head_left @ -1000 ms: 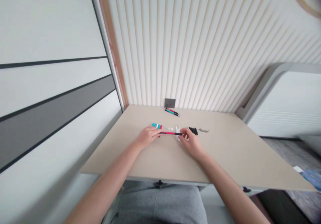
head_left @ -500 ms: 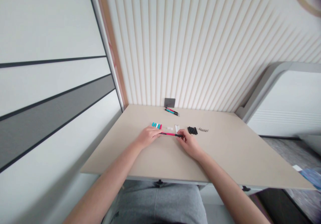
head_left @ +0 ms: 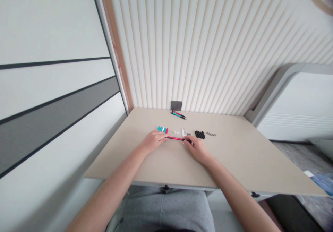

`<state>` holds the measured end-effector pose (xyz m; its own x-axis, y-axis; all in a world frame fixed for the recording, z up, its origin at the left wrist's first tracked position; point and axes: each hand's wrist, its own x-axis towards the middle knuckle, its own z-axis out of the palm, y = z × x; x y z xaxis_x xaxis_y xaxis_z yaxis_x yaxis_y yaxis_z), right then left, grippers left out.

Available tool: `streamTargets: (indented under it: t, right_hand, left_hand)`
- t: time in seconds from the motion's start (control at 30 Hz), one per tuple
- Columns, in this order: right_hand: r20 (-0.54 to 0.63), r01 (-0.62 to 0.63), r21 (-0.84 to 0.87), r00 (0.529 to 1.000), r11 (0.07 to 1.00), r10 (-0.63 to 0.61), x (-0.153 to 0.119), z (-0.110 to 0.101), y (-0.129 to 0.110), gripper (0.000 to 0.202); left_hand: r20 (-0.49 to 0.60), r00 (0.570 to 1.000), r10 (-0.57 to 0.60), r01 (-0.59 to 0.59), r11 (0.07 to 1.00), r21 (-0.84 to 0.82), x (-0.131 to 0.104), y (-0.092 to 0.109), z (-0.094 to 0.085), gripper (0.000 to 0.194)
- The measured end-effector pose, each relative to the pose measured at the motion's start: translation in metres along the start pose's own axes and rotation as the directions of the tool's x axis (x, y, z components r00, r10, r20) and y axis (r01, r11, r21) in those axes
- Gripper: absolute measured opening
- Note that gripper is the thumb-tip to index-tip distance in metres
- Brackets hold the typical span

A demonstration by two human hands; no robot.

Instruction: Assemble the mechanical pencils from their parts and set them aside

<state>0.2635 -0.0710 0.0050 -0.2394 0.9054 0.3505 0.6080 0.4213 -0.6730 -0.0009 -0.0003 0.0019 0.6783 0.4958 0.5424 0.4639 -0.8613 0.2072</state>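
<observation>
A red and black pen [head_left: 175, 138] lies crosswise between my two hands, just above the table. My left hand [head_left: 153, 141] is closed on its left end. My right hand [head_left: 195, 146] pinches the black grip part at its right end. Behind my left hand is a row of short coloured barrel pieces [head_left: 162, 129], blue, white and red. Small clear-white pieces [head_left: 176, 132] and thin white refills [head_left: 184, 132] lie beyond the pen. Right of my right hand are several black grips [head_left: 200, 135] and a row of small springs or tips [head_left: 211, 134], too small to tell.
Pens [head_left: 178, 114] in red and blue lie at the back of the beige table [head_left: 166, 166], below a dark wall socket [head_left: 176, 105]. A ribbed wall stands behind, and a white cabinet [head_left: 65, 148] closes off the left side.
My right hand's fingers have shifted slightly along the black end of the pen, covering more of it. My left hand stays in place on the other end.
</observation>
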Motion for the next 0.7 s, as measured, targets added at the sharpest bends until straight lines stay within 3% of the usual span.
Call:
streamTargets:
  t: [0.23, 0.4, 0.7]
  right_hand:
    - [-0.093, 0.012, -0.047, 0.996, 0.999, -0.016, 0.002, -0.009, 0.008, 0.025]
    - [-0.137, -0.045, -0.049, 0.990, 0.998, 0.038, 0.003, -0.013, 0.011, 0.028]
    - [-0.165, -0.096, -0.036, 0.982, 0.995, 0.089, 0.001, -0.013, 0.007, 0.030]
  left_hand:
    - [-0.039, 0.996, -0.078, 0.078, 0.997, -0.002, 0.000, -0.003, 0.000, 0.023]
    - [-0.080, 0.986, -0.148, 0.146, 0.989, -0.029, 0.001, 0.001, -0.004, 0.023]
    - [-0.100, 0.959, -0.263, 0.256, 0.963, -0.077, 0.000, 0.000, -0.005, 0.023]
